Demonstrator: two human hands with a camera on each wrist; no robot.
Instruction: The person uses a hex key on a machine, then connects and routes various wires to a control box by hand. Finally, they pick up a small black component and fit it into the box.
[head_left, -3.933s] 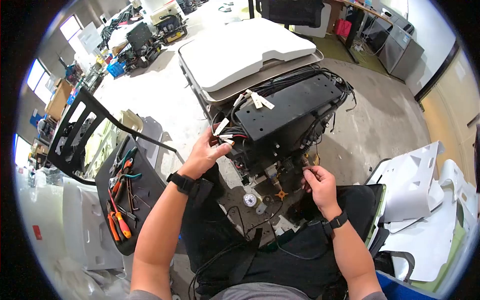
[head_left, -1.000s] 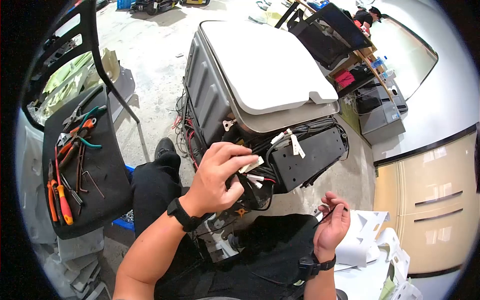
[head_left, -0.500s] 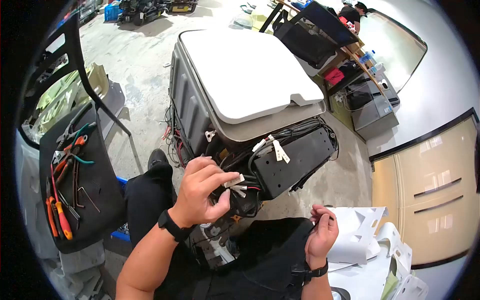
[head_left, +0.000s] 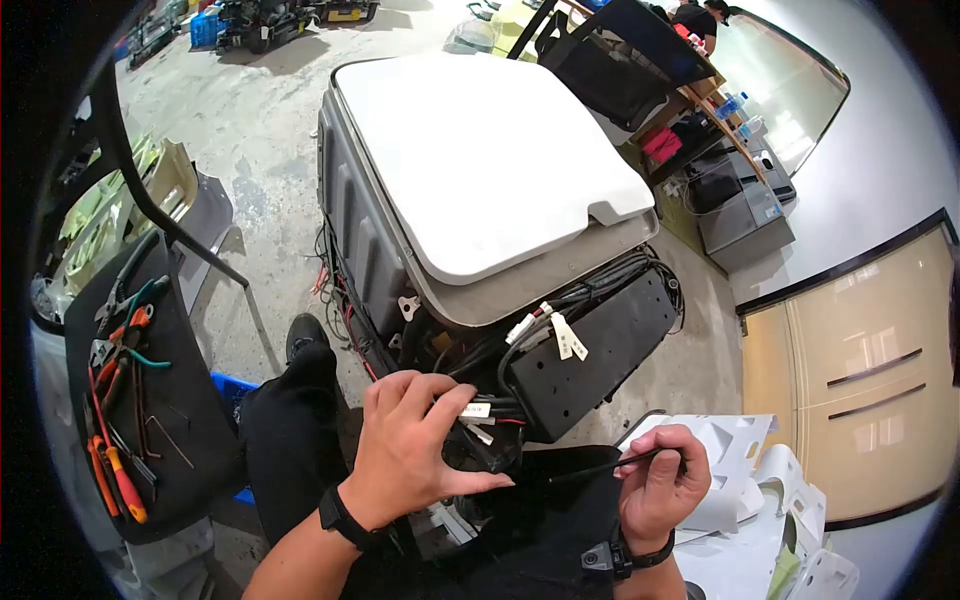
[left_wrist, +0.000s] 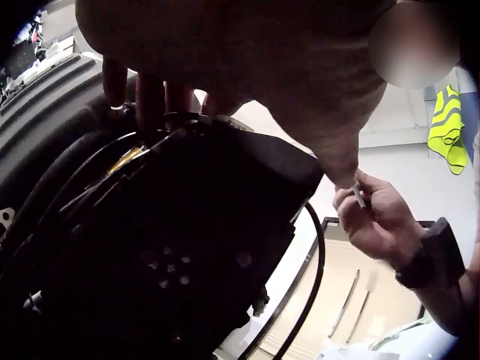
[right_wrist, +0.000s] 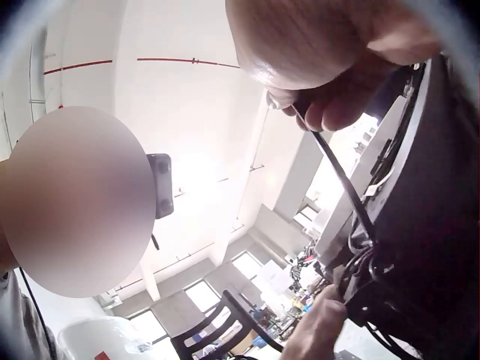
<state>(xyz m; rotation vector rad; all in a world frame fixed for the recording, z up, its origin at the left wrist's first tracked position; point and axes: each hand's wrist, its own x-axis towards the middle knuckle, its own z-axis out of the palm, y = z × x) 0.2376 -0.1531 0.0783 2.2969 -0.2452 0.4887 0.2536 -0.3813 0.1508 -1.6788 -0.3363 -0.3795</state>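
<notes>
My left hand is at the near left corner of the machine. Its fingers reach over black cables that carry white label tags, the index fingertip right at a tag. The thumb stretches apart from the fingers, toward the right. In my right hand, fingers and thumb pinch a thin black strip, which points toward the cables. A black box with holes in its top is fixed beside the cables. Behind it stands a grey container with a white lid.
At the left, a black chair seat bears pliers, hex keys and a red-yellow screwdriver. White moulded panels lie at the right. A blue crate is beside my leg. A person is at the far desk.
My left thumb has spread away from the tags it was close to. My right hand has risen and turned, so the black strip now points left toward the cables. The head view has shifted.
</notes>
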